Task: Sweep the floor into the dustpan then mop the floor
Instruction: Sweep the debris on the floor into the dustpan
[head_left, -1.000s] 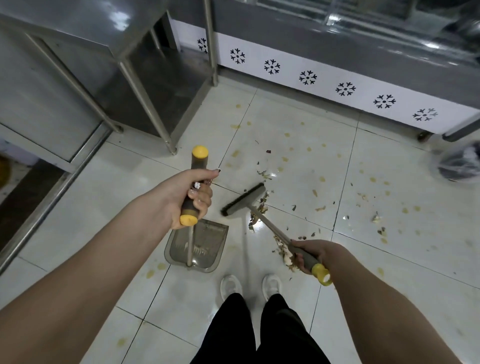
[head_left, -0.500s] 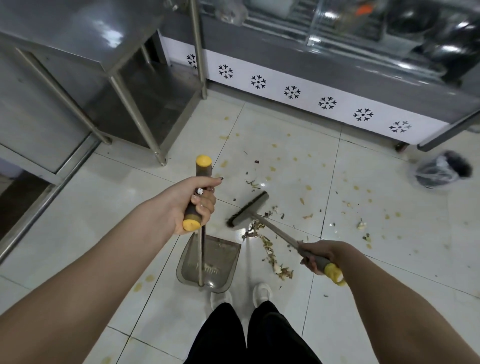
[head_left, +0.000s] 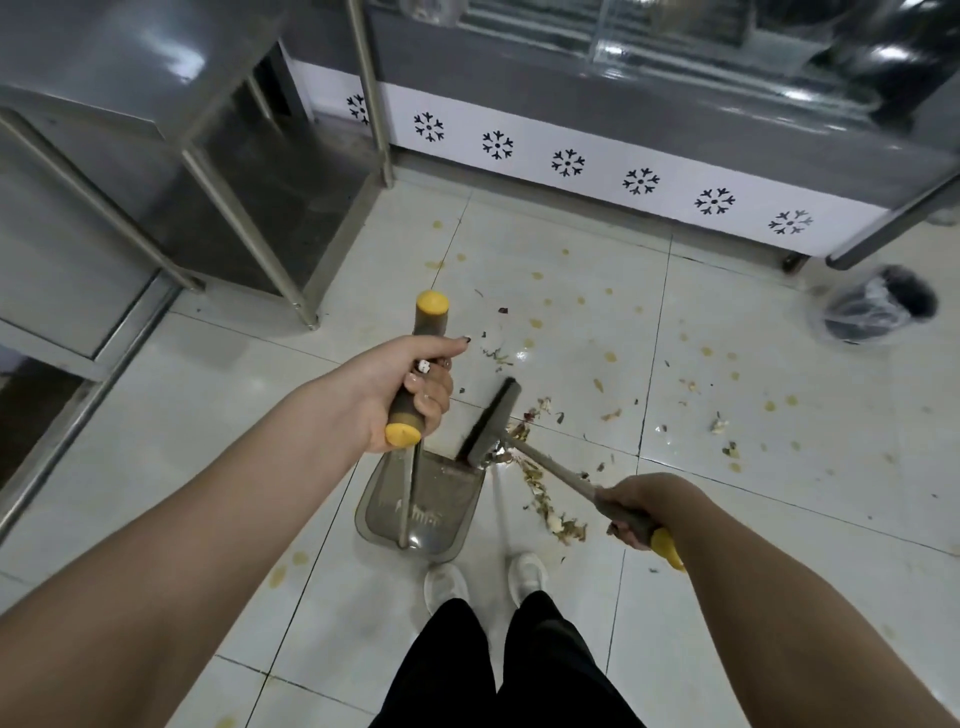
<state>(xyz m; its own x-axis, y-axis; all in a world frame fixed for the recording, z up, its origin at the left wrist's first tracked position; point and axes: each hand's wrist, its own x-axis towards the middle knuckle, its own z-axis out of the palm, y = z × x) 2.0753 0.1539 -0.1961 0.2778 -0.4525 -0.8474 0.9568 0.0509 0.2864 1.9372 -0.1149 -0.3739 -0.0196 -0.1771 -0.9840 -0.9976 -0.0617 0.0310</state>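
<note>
Glossy white floor tiles carry yellowish stains. A trail of debris lies just right of the grey dustpan, which stands on the floor before the person's white shoes. The left grip is closed round the upright dustpan handle. The right grip clasps the broom handle, with the broom head at the pan's mouth. A steel bench stands at the left, and a counter with a snowflake-printed white panel runs behind. What seems to be a plastic-lined bin sits far right, blurred.
</note>
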